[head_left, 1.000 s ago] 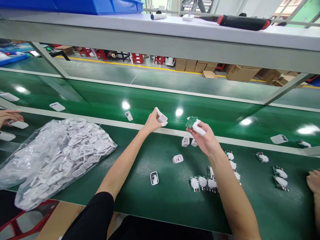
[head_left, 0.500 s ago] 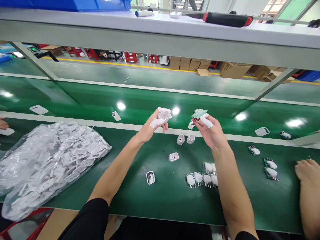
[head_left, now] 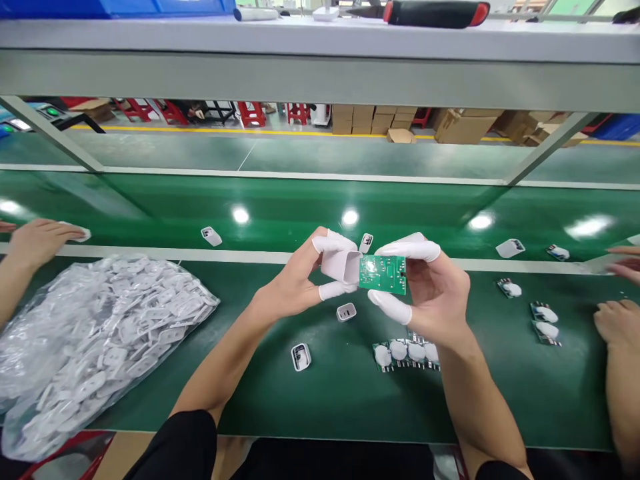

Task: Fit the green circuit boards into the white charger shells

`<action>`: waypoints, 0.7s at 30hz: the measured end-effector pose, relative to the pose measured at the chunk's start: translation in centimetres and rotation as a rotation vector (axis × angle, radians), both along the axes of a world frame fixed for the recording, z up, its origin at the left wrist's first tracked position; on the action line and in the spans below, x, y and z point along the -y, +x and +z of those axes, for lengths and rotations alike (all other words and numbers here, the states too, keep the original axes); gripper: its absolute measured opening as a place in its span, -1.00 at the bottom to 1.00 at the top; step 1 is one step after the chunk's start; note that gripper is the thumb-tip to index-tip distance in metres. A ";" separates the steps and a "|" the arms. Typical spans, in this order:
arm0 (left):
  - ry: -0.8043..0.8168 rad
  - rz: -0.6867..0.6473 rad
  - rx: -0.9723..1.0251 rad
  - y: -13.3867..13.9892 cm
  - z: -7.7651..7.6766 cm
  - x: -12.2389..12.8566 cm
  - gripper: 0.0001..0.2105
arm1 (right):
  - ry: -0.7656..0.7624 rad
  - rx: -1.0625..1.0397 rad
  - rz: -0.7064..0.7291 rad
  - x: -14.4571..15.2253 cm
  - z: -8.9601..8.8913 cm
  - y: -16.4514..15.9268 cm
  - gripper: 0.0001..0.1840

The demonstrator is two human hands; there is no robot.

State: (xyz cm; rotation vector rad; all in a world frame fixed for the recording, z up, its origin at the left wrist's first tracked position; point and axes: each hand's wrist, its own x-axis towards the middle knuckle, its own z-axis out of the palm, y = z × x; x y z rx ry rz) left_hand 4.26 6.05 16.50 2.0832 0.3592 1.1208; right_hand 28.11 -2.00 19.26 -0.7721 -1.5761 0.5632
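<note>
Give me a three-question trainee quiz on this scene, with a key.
1. What does the person's left hand hold?
2. True or false: the person's right hand holds nothing.
3. Where does the plastic bag of white parts lie?
A) On the upper shelf
B) Left of the person's two hands
C) Between the person's two hands

Key:
1. A white casing.
2. False; its fingers hold a green circuit board.
3. B.

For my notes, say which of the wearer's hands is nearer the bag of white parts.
Left: the left hand is right of the bag; the right hand is farther right, holding the green board.
</note>
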 end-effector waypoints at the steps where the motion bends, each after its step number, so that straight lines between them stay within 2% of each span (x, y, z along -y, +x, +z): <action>1: 0.010 -0.008 0.014 -0.1 0.0 0.1 -0.48 | 0.024 0.017 -0.002 0.1 -0.1 -0.1 -0.36; 5: 0.054 -0.048 0.062 -0.4 -0.2 0.3 -0.39 | 0.089 0.067 0.031 0.0 -0.2 -0.4 -0.31; 9: 0.117 -0.056 0.073 -0.8 -0.6 0.1 -0.32 | 0.149 0.092 0.024 0.0 0.1 -0.9 -0.35; 21: 0.215 -0.008 0.051 -0.9 0.0 0.2 -0.33 | 0.190 0.139 0.028 0.1 -0.1 -1.1 -0.25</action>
